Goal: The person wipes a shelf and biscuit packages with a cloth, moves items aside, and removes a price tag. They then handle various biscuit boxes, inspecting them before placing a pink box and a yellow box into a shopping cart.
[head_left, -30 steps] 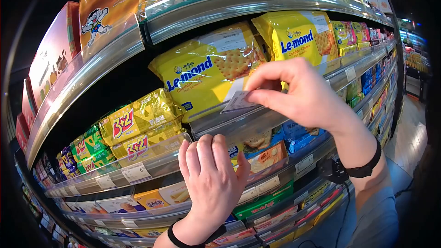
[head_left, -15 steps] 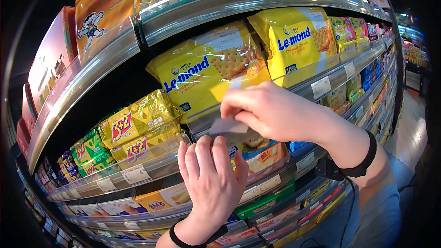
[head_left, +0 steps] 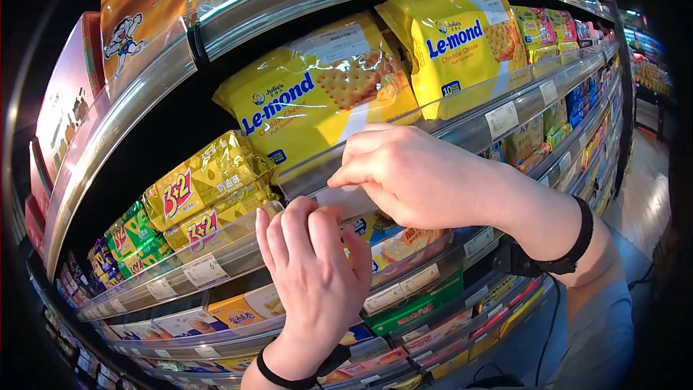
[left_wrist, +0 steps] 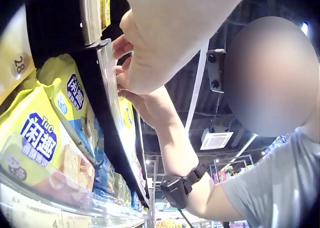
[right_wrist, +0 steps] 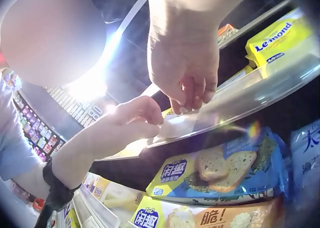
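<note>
Black wristband (head_left: 296,379) nearest, on left wrist. Left hand (head_left: 310,267) raised flat against clear shelf rail (head_left: 238,256), fingers (head_left: 289,227) straight, tips touching lower edge of small white price tag (head_left: 346,198). Right hand (head_left: 411,177) just above, fingers curled, pinching same tag against rail front. Tag sits in rail strip under yellow Le-mond pack (head_left: 317,105), above TUC cracker bags (right_wrist: 220,170). Second Le-mond pack (head_left: 455,43) farther right. Yellow 3+2 packs (head_left: 206,195) left, behind rail.
</note>
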